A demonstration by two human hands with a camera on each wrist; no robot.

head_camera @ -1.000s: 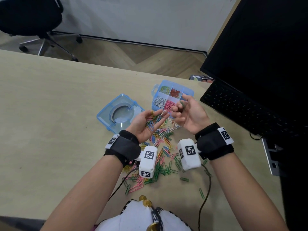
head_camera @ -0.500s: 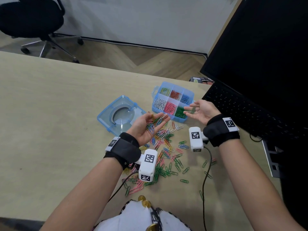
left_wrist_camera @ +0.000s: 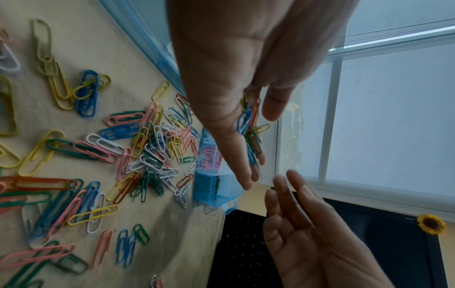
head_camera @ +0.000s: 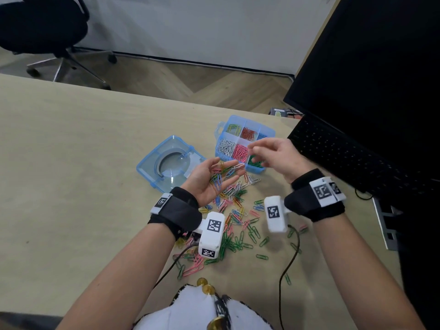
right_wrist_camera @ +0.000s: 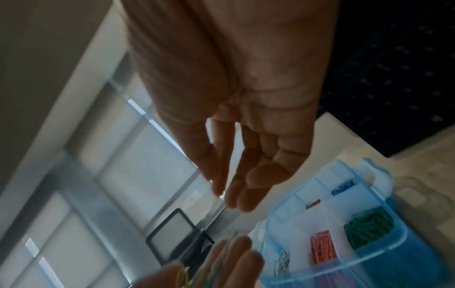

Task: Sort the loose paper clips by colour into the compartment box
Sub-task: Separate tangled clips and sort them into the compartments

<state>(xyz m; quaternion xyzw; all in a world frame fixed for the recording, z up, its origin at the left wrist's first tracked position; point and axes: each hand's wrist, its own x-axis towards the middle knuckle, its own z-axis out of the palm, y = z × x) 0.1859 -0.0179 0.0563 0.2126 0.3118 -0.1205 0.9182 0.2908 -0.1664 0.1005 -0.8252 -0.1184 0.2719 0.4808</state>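
Nearest the viewer, on the pale wooden tabletop: a scattered heap of loose plastic-coated paper clips in green, pink, blue, yellow and white, spread between the two forearms. Just above the heap, left hand held palm up, fingers relaxed and slightly spread, cradling a small bunch of mixed-colour clips on palm and fingers. To its right, right hand raised over the near edge of the box, fingers loosely extended and apart, thumb and forefinger close together; whether anything is pinched there, cannot tell. Beyond the hands, the translucent blue compartment box, open, standing on the tabletop: white clips near left, pink near centre, green near right partly behind the right hand, mixed yellow-green far left, red far centre, blue far right. Left of the box and apart from it, its clear blue lid lying flat. At the right edge, a black keyboard below a dark monitor. Farthest back, a black office chair on the wood floor.
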